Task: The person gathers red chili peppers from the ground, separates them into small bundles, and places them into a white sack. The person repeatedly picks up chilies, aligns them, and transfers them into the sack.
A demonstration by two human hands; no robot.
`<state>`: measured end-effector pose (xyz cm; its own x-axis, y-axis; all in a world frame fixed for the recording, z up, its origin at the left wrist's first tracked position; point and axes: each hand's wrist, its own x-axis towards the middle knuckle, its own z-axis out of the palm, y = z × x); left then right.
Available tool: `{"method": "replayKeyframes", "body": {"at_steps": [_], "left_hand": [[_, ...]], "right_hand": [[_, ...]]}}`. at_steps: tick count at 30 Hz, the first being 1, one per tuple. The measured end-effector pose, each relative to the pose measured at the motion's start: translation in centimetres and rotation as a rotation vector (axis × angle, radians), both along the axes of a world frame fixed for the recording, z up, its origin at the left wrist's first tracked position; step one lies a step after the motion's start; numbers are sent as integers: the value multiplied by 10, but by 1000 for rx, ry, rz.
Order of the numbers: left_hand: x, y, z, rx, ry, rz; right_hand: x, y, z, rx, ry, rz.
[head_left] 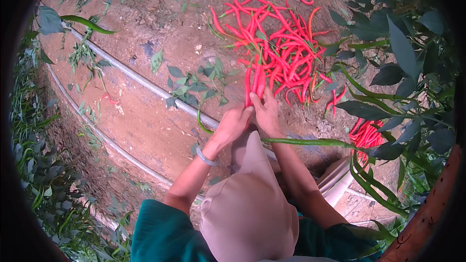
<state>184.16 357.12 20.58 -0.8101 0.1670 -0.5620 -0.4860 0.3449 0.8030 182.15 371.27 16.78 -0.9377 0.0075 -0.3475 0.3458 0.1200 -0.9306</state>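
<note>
My left hand (233, 122), with a pale bangle (206, 157) on its wrist, grips the lower ends of a small bunch of long red chili peppers (257, 78). Beside it my right hand (266, 111) holds the same bunch from the right, its thumb lying against the peppers. The bunch points away from me, green stems at the far end. Just beyond both hands, a loose heap of red chili peppers (287, 51) lies on the bare soil. My palms and some fingertips are hidden.
Two pale hoses (138, 78) (109, 143) run across the soil at left. Pepper plants (404, 54) (40, 174) crowd both sides. One green chili (313, 142) hangs across my right forearm. More red chilies (366, 134) lie at right. A brownish pole (426, 214) crosses the lower right corner.
</note>
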Motion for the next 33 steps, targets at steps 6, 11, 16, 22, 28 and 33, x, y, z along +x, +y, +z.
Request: {"method": "replayKeyframes", "body": {"at_steps": [6,11,16,22,28,33], "left_hand": [[-32,3,-17,511,44,505],[-108,-24,31,673,-17,623],[-251,-84,0,411,258,614],[-410,-62,-91,-539,233,438],[-456,-44,-152,-687,211,191],[-495,-36,-89,-835,473,62]], "right_hand": [[3,-39,38,311,216,170],[-21,-25,57,528,693,318],[-26,42,6,761,468,124],[-12,61,-68,1083,196,116],[-18,64,-64,1012,191,122],[-16,72,-63,1024,120,100]]}}
